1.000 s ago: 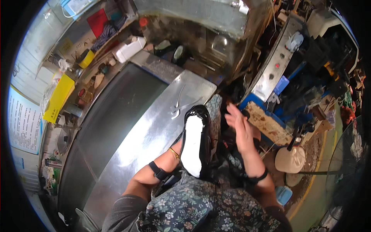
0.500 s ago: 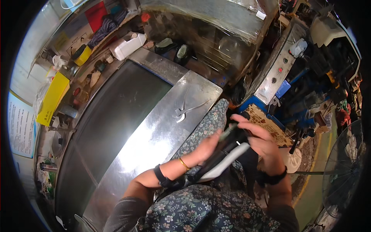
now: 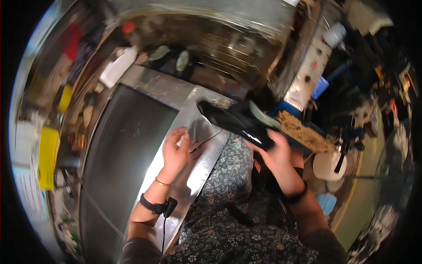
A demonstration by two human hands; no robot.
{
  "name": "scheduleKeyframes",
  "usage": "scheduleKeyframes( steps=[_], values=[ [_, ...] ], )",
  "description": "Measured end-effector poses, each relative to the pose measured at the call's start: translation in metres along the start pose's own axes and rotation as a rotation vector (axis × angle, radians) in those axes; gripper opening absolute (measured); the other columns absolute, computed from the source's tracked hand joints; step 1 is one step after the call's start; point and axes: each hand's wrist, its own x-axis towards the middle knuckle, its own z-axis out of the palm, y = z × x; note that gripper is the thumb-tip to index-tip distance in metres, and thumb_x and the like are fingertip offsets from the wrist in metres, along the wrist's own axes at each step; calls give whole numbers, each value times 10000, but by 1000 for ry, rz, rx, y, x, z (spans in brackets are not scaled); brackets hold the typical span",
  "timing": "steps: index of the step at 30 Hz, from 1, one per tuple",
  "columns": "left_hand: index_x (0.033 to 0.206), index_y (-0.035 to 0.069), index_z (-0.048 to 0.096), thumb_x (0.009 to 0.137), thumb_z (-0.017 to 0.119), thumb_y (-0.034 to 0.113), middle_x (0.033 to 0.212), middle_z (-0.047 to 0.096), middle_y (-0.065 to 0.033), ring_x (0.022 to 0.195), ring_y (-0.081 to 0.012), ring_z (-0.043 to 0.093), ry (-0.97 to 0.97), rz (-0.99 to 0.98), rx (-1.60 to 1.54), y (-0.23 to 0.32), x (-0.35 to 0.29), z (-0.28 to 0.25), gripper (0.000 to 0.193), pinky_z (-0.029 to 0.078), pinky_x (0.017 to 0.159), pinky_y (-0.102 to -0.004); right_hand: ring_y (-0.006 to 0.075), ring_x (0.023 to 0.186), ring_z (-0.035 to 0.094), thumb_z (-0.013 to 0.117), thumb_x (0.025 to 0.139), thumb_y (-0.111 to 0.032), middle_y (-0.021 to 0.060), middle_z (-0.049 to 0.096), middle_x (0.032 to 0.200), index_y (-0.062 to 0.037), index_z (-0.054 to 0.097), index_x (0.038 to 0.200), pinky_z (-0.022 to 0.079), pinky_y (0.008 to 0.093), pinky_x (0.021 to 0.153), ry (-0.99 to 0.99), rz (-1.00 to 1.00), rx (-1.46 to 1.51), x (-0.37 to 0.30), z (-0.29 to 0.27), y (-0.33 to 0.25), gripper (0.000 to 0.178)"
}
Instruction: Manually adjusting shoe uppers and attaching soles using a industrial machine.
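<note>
My right hand [image 3: 279, 152] grips one end of a glossy black shoe [image 3: 235, 121], which has a pale green piece showing in its opening. The shoe is held in the air above the metal ledge's far end, slightly blurred. My left hand [image 3: 176, 152] is apart from the shoe, over the shiny metal ledge [image 3: 215, 147], its fingers loosely curled and nothing visible in them. Just beside the left fingers, metal pliers [image 3: 193, 136] lie on the ledge, partly hidden by the hand and the shoe.
A dark conveyor belt [image 3: 127, 145] runs along the left. Two more dark shoes [image 3: 183, 64] with pale green tops stand at the back, beside a white bottle [image 3: 118, 67]. To the right are a button panel [image 3: 307, 75] and a fan [image 3: 398, 154].
My left hand has left the shoe and moved left over the ledge. My right hand has raised and turned the shoe away from my lap; its white side no longer shows. The view has shifted.
</note>
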Motion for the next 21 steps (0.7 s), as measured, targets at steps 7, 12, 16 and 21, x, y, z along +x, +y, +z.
scheduleKeyframes(
  steps=[7,12,16,21],
  values=[
    [1174,-9,627,906,642,157,1242,618,-206,1214,-383,550,-163,601,332,21,126,96,316,430,1040,-424,280,1076,661,703,865,-101,196,614,1289,1,624,1183,508,300,905,55,-835,-1059,128,-22,67,342],
    [1260,19,591,960,534,373,1319,586,-193,1299,-348,486,-312,596,836,0,191,183,468,376,1092,-416,133,952,624,631,922,-106,72,672,1071,-3,655,1147,500,296,790,484,-344,-949,84,-196,100,249],
    [1252,14,596,959,518,378,1298,596,-213,1267,-354,517,-285,575,795,-15,195,197,474,391,1077,-417,151,838,645,571,882,-112,53,674,936,-28,682,1074,510,328,719,707,213,-979,97,-325,145,237],
    [1201,0,624,937,569,331,1254,622,-212,1204,-372,565,-269,586,820,-12,193,192,427,435,1030,-427,287,916,699,585,875,-218,150,705,993,-78,697,1069,563,372,728,64,295,-2160,172,-417,184,264]
  ],
)
